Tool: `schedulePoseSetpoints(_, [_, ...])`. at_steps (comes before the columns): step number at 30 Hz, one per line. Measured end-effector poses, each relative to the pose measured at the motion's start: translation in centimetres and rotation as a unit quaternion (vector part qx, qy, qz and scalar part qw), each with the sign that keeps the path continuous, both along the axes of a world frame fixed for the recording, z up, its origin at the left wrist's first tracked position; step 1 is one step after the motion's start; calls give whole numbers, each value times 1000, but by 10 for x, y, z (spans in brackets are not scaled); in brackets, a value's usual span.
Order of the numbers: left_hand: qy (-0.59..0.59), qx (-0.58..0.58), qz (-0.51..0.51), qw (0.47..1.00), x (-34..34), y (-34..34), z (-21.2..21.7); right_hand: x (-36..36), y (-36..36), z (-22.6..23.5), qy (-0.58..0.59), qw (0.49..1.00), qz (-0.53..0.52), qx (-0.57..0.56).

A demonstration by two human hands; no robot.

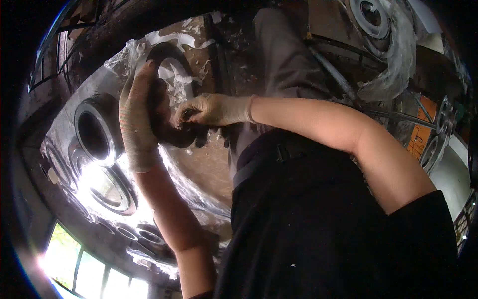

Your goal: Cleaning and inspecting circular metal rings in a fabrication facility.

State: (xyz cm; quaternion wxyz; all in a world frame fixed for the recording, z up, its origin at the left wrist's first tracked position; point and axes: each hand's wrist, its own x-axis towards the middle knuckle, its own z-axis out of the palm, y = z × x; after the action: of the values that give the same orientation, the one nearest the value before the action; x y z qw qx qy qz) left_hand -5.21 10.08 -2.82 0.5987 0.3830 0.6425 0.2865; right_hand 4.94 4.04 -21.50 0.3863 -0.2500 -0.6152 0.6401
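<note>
A thick dark ring (171,51) stands tilted in front of me, over a brown surface (211,164). My left hand (138,119), in a pale knitted glove, lies along the ring's outer left side with its fingers wrapped over the upper edge. My right hand (211,109), gloved the same way, is at the ring's right inner edge. Its fingers are curled into a pinch, and whatever is between them is too small or hidden to make out. White curled shavings (174,74) show through the ring's opening, and a longer white strip (186,40) lies beyond it.
On the left, a ring with a wide opening (81,117) and another glare-lit ring (130,199) rest on a plastic-covered surface. More rings (149,234) sit at the lower left. Upper right are a pale ring (354,12), hanging clear plastic film (398,74) and a metal bar (331,70).
</note>
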Motion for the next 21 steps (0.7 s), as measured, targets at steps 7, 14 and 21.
schedulePoseSetpoints(7, [9, -11, 13, 1000, -1, 1, -1, 19, 56, 19, -381, 913, -22, 145])
schedulePoseSetpoints(14, [-10, -25, 1, 1000, 1, 0, -1, 9, 8, 25, -49, 964, 51, -257])
schedulePoseSetpoints(21, [24, -2, 46, 999, -19, 17, -9, 12, 41, 9, -343, 932, -67, 96])
